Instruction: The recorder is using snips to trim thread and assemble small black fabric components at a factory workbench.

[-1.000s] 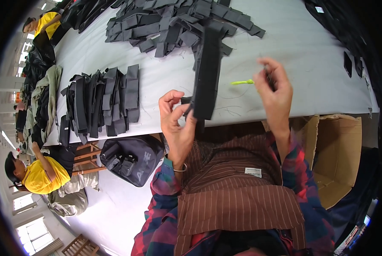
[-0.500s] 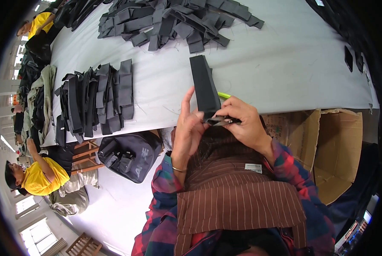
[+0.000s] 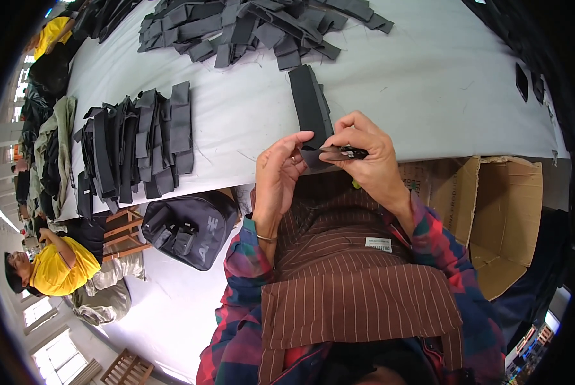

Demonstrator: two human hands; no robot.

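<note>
A folded black fabric strip [image 3: 308, 99] stretches from the table's front edge toward the middle of the table. Its near end is pinched by my left hand [image 3: 277, 173], with the thumb laid over the cloth. My right hand [image 3: 367, 154] is closed on small dark thread snips [image 3: 346, 153], whose tip points left and lies against the strip's near end. Whether the blades are apart is too small to tell. A bright green bit [image 3: 356, 184] shows just under my right hand; what it belongs to is hidden.
On the white-covered table [image 3: 428, 96], a loose heap of dark strips [image 3: 236, 29] lies at the back and a row of stacked strips [image 3: 136, 144] at the left. Below the edge are a black bag [image 3: 191, 228] and an open cardboard box [image 3: 502, 224]. A person in yellow [image 3: 66, 266] sits at left.
My right hand has risen slightly, and the snips now lie against the strip's end. My left thumb and fingers have shifted up around it. The green bit has moved from above to below my right hand.
</note>
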